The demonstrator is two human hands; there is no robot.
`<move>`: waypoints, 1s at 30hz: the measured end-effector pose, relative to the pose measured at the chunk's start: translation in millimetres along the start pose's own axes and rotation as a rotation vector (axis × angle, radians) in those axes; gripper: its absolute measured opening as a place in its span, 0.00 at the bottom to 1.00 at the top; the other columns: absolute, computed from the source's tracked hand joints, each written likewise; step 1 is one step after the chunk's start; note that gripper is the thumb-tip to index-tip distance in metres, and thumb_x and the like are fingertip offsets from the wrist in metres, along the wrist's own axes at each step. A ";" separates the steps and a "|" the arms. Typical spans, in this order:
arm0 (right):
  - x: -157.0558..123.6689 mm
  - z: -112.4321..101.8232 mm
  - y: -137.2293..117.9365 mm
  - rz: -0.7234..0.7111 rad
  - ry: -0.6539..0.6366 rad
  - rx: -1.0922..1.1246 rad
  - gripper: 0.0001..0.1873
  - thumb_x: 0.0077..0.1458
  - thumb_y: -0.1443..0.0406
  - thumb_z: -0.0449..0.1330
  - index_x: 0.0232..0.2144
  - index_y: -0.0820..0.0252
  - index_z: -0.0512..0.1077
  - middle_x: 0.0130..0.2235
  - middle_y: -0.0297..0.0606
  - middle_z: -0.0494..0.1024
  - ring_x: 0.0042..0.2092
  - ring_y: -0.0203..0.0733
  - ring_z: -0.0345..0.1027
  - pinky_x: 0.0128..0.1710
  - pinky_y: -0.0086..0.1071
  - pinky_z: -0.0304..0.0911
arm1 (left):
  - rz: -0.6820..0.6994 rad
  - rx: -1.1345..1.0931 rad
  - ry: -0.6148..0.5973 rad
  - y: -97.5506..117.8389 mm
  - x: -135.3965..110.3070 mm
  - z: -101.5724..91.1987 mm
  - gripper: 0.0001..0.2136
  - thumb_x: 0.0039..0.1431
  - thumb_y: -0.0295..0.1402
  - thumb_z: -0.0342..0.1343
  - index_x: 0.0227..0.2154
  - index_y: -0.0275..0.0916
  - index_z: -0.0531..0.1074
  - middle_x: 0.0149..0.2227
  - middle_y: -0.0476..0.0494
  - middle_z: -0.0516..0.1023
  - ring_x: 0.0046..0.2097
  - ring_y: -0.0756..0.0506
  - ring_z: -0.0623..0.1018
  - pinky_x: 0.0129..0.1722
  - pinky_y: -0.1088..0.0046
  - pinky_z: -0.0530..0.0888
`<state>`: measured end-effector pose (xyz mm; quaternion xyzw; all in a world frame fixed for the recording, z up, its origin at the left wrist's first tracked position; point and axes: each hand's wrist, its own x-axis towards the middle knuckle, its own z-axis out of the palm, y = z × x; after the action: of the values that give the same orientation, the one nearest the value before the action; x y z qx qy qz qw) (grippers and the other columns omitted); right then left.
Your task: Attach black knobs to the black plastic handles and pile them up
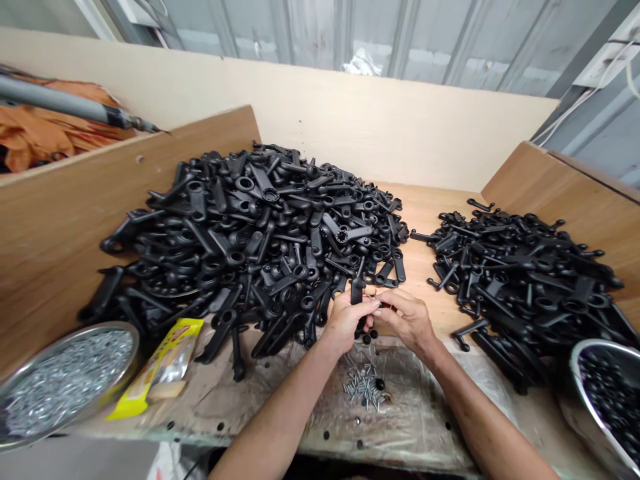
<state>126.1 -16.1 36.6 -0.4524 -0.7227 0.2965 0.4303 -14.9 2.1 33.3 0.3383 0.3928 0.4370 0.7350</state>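
My left hand (347, 320) is closed around a black plastic lever handle (357, 291) that stands upright between both hands. My right hand (407, 319) pinches at the same handle from the right, fingertips touching it near its middle. Both hands hover over the wooden bench just in front of a big heap of black handles (260, 233). Right below the hands lies a small cluster of silver screws (364, 387) with a few black caps beside it.
A second heap of black handles (525, 273) lies at the right. A steel bowl of screws (65, 380) stands at the front left, next to a yellow packet (160, 367). A steel bowl of black caps (607, 393) stands at the front right. Wooden walls (55, 220) enclose the bench.
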 end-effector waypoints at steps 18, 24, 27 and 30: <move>3.3 3.7 -5.6 0.344 0.102 0.609 0.13 0.49 0.61 0.60 0.37 0.61 0.71 0.25 0.34 0.74 0.25 0.34 0.67 0.24 0.27 0.63 | 0.309 0.408 0.117 -18.1 0.9 5.0 0.06 0.51 0.34 0.52 0.25 0.37 0.66 0.19 0.54 0.67 0.20 0.54 0.65 0.21 0.78 0.63; 4.9 8.9 1.7 0.439 0.110 0.791 0.12 0.46 0.62 0.62 0.34 0.63 0.73 0.24 0.34 0.74 0.23 0.32 0.66 0.20 0.24 0.62 | 0.452 0.615 0.162 -20.5 2.3 3.2 0.05 0.53 0.30 0.48 0.30 0.39 0.69 0.27 0.51 0.72 0.31 0.50 0.70 0.33 0.77 0.66; 4.9 9.1 4.6 0.451 0.088 0.813 0.11 0.47 0.62 0.62 0.33 0.64 0.74 0.23 0.34 0.73 0.22 0.31 0.65 0.18 0.22 0.61 | 0.437 0.670 0.176 -19.3 1.8 5.1 0.07 0.54 0.29 0.46 0.30 0.39 0.68 0.27 0.50 0.72 0.31 0.49 0.71 0.33 0.77 0.66; 4.9 9.1 5.2 0.467 0.072 0.843 0.11 0.47 0.61 0.62 0.31 0.64 0.74 0.22 0.33 0.72 0.20 0.30 0.64 0.15 0.21 0.60 | 0.443 0.765 0.221 -20.4 2.2 5.1 0.07 0.54 0.28 0.45 0.31 0.40 0.68 0.27 0.50 0.72 0.31 0.49 0.71 0.33 0.75 0.66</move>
<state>118.9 -9.8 29.9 -0.3987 -0.4032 0.6366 0.5228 -2.0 -4.6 17.8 0.6129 0.5201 0.4407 0.3996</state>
